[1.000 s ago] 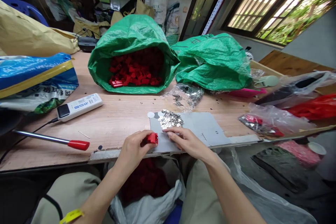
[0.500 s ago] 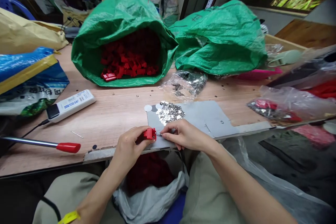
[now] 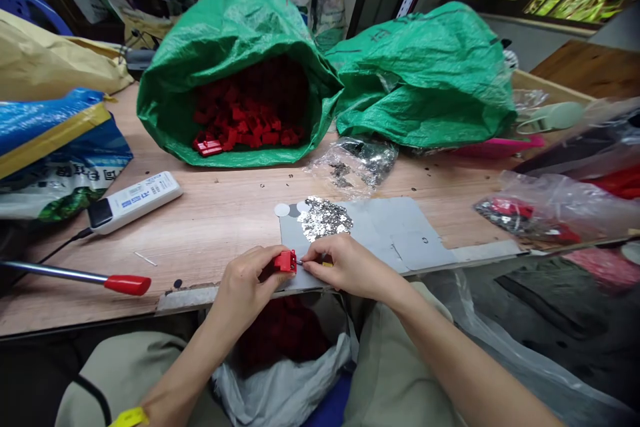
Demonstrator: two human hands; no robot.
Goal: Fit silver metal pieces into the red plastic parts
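Note:
My left hand (image 3: pixel 250 273) pinches a small red plastic block (image 3: pixel 285 261) between thumb and fingers, just above the front of a grey sheet (image 3: pixel 380 227). From the right, my right hand (image 3: pixel 345 267) closes around a thin metal-tipped tool (image 3: pixel 299 262), and its tip meets or nearly meets the block's right face. A bit of yellow shows between the right fingers; the rest of the tool is hidden. Behind both hands, a heap of small shiny metal pieces (image 3: pixel 326 219) lies on the sheet.
A green sack (image 3: pixel 235 20) full of red blocks (image 3: pixel 240 117) opens toward me, beside another green sack (image 3: pixel 420 80). A clear bag (image 3: pixel 357 163) of metal pieces lies before them. At left are a white device (image 3: pixel 137 201) and a red-handled lever (image 3: pixel 127 284). A whitish bag (image 3: pixel 280 393) hangs below the edge.
The right fingers have shifted slightly around the tool, and its yellow part now shows. The left hand still holds the red block in nearly the same place. The view has shifted slightly.

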